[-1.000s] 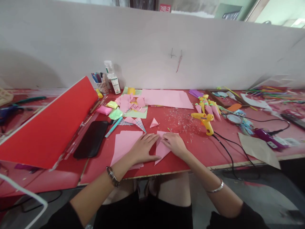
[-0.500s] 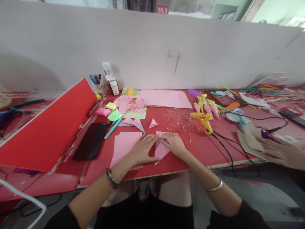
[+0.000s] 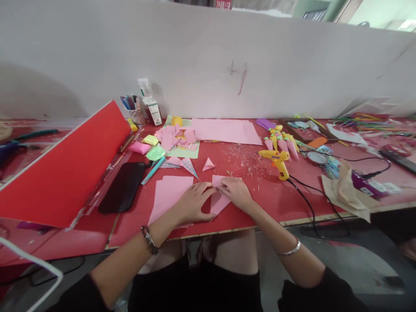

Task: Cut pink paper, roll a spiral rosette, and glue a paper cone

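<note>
1. The left hand (image 3: 195, 202) is resting loosely spread, fingertips touching folded pink paper (image 3: 220, 203) between both hands.
2. The right hand (image 3: 237, 192) is resting curled on it; I cannot tell whether it is pinching.
3. Likely light and crease-prone, it is offering edges for holding.

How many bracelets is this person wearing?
2: a dark bracelet on the left arm and a silvery bangle on the right arm. The black sleeves could hide more farther up.

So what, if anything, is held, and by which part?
A pink, pointed paper piece is touched by the right hand at its upper part and the left hand at its left edge; whether pinched or merely pressed cannot be told.
</note>
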Demonstrator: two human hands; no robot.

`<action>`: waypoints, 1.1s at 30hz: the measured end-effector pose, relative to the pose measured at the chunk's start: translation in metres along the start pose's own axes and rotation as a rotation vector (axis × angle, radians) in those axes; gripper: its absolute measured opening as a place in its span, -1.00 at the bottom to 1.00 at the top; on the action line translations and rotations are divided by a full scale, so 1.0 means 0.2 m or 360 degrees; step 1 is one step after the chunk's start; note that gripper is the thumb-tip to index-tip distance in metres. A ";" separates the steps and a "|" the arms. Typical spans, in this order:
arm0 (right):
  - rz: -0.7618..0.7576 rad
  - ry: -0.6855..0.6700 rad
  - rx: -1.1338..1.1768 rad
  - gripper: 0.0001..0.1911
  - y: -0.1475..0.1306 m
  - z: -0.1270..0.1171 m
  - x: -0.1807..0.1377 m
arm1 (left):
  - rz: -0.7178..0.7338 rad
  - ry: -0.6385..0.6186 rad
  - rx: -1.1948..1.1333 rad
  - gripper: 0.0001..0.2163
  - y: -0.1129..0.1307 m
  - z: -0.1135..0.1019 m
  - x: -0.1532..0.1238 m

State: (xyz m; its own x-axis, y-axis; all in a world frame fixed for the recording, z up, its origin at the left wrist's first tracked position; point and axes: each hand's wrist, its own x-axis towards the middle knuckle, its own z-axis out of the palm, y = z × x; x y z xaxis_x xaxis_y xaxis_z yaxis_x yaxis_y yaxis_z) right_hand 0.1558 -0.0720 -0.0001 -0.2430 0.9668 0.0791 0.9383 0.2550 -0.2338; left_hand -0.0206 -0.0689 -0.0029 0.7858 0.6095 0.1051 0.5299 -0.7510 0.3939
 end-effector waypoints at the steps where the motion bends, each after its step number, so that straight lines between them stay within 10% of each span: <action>1: 0.0004 -0.0001 0.0001 -0.78 0.00 0.00 0.00 | 0.0006 -0.0011 -0.0017 -0.42 0.00 0.00 -0.01; 24: 0.0013 0.0206 0.0065 -0.87 0.05 -0.06 -0.07 | 0.0140 -0.0097 -0.0110 -0.63 0.01 -0.02 -0.01; 26: 0.0400 0.0732 -0.0052 -0.75 0.20 -0.16 -0.20 | 0.0143 -0.0095 -0.0112 -0.63 0.00 -0.02 -0.01; 29: 0.1642 0.1432 -0.0398 -0.54 0.52 -0.32 -0.43 | 0.0152 -0.0093 -0.0127 -0.64 0.00 -0.02 -0.01; 31: 0.2124 0.0905 -0.0374 -0.40 0.74 -0.38 -0.53 | 0.0157 -0.0094 -0.0131 -0.64 0.00 -0.02 -0.01; 33: 0.2042 0.0677 -0.0293 -0.46 0.89 -0.40 -0.57 | 0.0154 -0.0106 -0.0126 -0.64 0.01 -0.03 -0.01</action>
State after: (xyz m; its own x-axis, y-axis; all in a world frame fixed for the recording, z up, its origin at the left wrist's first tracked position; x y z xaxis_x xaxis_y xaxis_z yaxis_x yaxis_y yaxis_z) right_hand 0.3712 -0.1389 0.0271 0.8789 0.4313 0.2036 0.4719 -0.8485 -0.2395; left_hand -0.0228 -0.0690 0.0025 0.8527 0.5153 0.0861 0.4261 -0.7813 0.4560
